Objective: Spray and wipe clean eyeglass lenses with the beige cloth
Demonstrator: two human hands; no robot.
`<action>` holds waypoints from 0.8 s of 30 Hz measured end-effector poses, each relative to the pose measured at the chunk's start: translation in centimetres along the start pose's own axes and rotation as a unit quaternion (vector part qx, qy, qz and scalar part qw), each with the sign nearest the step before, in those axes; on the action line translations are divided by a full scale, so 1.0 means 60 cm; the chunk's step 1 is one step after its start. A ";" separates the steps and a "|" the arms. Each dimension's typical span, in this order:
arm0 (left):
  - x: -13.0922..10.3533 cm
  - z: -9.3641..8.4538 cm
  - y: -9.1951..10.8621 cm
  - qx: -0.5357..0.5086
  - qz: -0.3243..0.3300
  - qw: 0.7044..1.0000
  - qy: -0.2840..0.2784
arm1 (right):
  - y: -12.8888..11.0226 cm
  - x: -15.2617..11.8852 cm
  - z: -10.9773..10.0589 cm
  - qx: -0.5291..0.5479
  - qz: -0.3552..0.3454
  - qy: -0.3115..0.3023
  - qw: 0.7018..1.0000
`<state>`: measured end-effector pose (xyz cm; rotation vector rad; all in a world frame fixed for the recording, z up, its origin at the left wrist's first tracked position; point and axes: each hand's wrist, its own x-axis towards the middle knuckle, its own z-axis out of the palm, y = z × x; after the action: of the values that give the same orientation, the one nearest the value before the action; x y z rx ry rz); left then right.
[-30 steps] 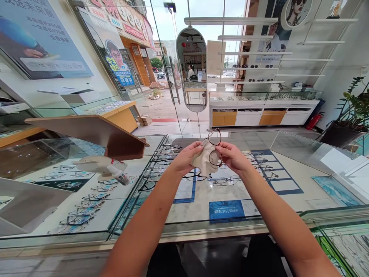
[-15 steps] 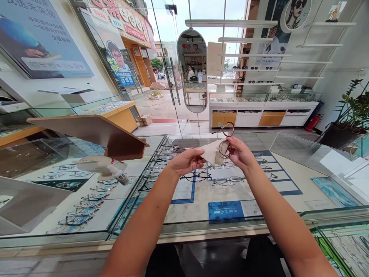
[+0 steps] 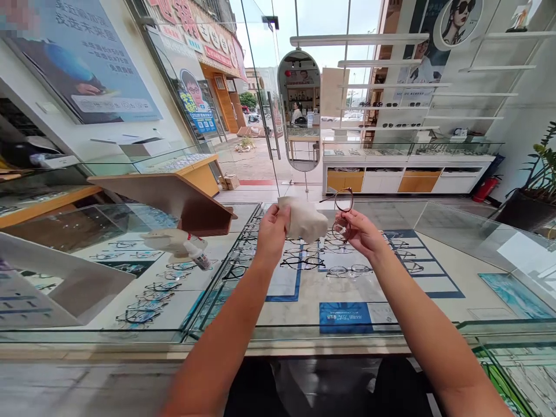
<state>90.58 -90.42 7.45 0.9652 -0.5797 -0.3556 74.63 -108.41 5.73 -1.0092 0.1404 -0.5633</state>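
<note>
Above the glass display counter, my right hand (image 3: 362,231) pinches a pair of round brown eyeglasses (image 3: 344,200) by the frame, one lens above the other. My left hand (image 3: 273,229) grips a beige cleaning cloth (image 3: 306,220) by its left edge, and the cloth hangs spread out. A gap separates the cloth from the eyeglasses. Below both hands, several pairs of glasses lie in rows inside the counter, among them a black-framed pair (image 3: 303,262) and a clear-lensed pair (image 3: 350,270).
A white spray bottle (image 3: 197,255) lies left beside a beige cloth-like bundle (image 3: 167,242). Behind them stands a brown tilted board (image 3: 160,194). An oval mirror (image 3: 299,110) rises beyond the counter. A blue leaflet (image 3: 345,317) lies near the counter's front edge.
My left hand has drawn the cloth away to the left, off the eyeglasses, and the cloth has spread wider. My right hand still holds the eyeglasses upright. The view has shifted slightly left.
</note>
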 end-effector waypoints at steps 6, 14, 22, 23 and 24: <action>-0.075 -0.123 0.131 0.150 0.048 0.981 0.117 | 0.000 -0.002 -0.012 -0.020 -0.004 -0.011 1.000; -0.162 -0.357 0.245 0.341 -0.064 0.909 0.232 | 0.009 0.005 -0.024 -0.036 0.013 -0.014 0.999; -0.147 -0.433 0.226 0.398 -0.091 0.873 0.266 | 0.009 0.005 -0.022 -0.042 0.029 -0.004 0.999; -0.141 -0.435 0.217 0.420 -0.090 0.864 0.264 | 0.009 0.005 -0.022 -0.042 0.030 0.000 0.999; -0.134 -0.436 0.209 0.442 -0.087 0.853 0.262 | 0.008 0.006 -0.022 -0.041 0.031 0.003 0.999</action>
<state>100.43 -62.13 4.22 1.9367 -0.1180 0.0574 74.62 -109.37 4.67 -1.0793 0.2003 -0.5067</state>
